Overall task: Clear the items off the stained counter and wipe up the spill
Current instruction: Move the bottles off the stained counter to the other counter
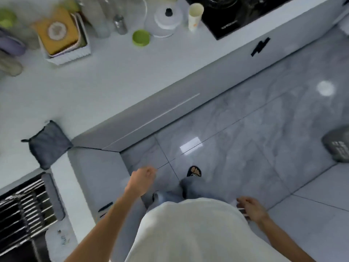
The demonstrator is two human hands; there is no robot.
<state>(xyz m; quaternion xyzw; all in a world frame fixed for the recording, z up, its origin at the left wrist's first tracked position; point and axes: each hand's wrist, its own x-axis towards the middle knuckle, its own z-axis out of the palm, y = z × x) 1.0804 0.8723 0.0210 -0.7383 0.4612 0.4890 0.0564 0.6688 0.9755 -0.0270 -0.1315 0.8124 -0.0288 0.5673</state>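
I look down on a white L-shaped counter from above. On it stand a green cup, a tall white paper cup, a white lidded pot, a metal shaker and a white basket holding a yellow board. A folded grey cloth lies at the counter's inner corner, hanging over the edge. My left hand hangs over the floor with its fingers loosely curled and holds nothing. My right hand is low beside my hip, fingers relaxed, empty. No spill shows clearly in this blurred frame.
A black cooktop sits at the counter's far right. A sink with a wire dish rack is at the lower left. Grey glossy floor tiles fill the right side, with a dark grey object at the right edge.
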